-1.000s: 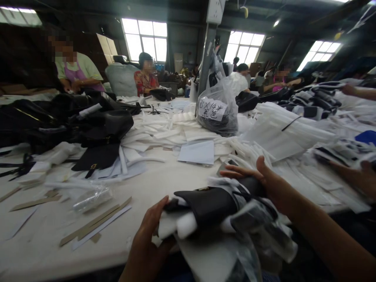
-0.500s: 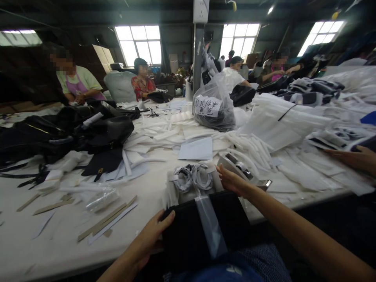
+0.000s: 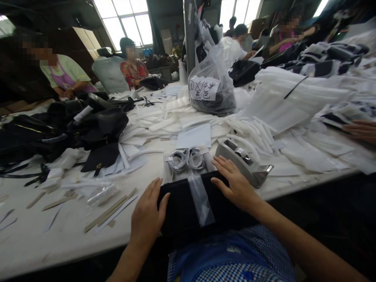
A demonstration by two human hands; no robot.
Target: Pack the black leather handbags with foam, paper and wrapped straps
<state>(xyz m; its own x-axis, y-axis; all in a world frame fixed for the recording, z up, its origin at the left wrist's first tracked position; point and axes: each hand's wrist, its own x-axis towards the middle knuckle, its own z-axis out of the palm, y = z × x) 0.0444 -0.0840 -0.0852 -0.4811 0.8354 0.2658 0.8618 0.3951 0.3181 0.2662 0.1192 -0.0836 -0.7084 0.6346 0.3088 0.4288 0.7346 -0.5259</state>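
Observation:
A black bag [image 3: 179, 207] leans at the table's front edge against my lap, with a strip of clear plastic [image 3: 202, 199] down its front. Two rings wrapped in pale film [image 3: 195, 158] and white foam padding lie along its far side. My left hand [image 3: 149, 211] clasps the bag's left side, thumb on the front face, other fingers along the edge. Across its upper right edge lies my right hand [image 3: 235, 184], thumb against the front and fingers stretched over the padding. Touching or close to those fingertips is a grey tape dispenser [image 3: 246, 164].
Black bags [image 3: 102, 129] are heaped on the left. Cardboard strips [image 3: 110, 211] lie nearer me. White foam pieces [image 3: 158, 125] surround a labelled clear sack [image 3: 211, 94] by the post. A co-worker's hand [image 3: 362, 131] is at the right; several people work across the table.
The bag has tipped, showing less of its front. My right hand has moved from the padding's side onto the bag's upper edge. My left hand has shifted up its side. The view has tilted down.

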